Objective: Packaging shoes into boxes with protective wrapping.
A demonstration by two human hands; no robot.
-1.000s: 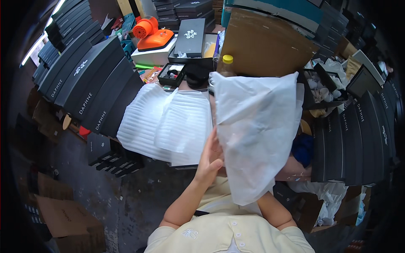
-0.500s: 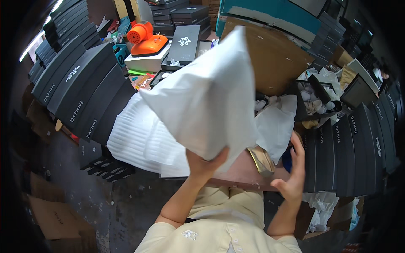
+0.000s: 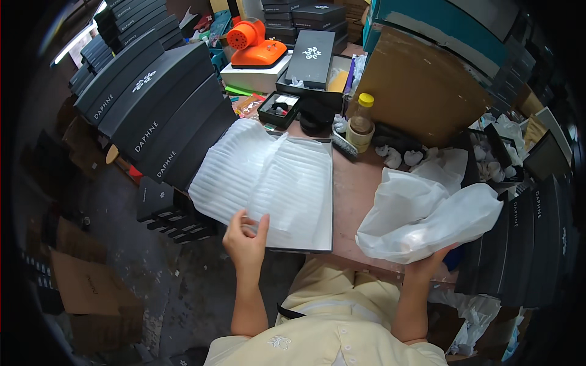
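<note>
My left hand [image 3: 247,240] is at the near edge of a white ribbed foam sheet [image 3: 238,174], its fingers slightly curled and thumb apart. Whether the fingertips touch the sheet is hard to tell. The foam lies over an open shallow box [image 3: 325,226] with a white inside. On the right, my right hand [image 3: 425,263] grips a crumpled sheet of white tissue paper [image 3: 421,226] from below. Its fingers are mostly hidden under the paper, and so is anything wrapped in it.
Dark grey shoe boxes [image 3: 171,122] are stacked at the left, with more shoe boxes [image 3: 519,244] at the right. Behind the work stand a yellow-capped bottle [image 3: 364,110], a brush [image 3: 345,145], a small black tray [image 3: 279,111], an orange blower-like device [image 3: 256,46] and a brown board [image 3: 421,85].
The tissue paper has gone from my left hand, raised in the middle, to my right hand, lower on the right. My left hand has moved left to the foam. The gold-lined shoe is out of sight.
</note>
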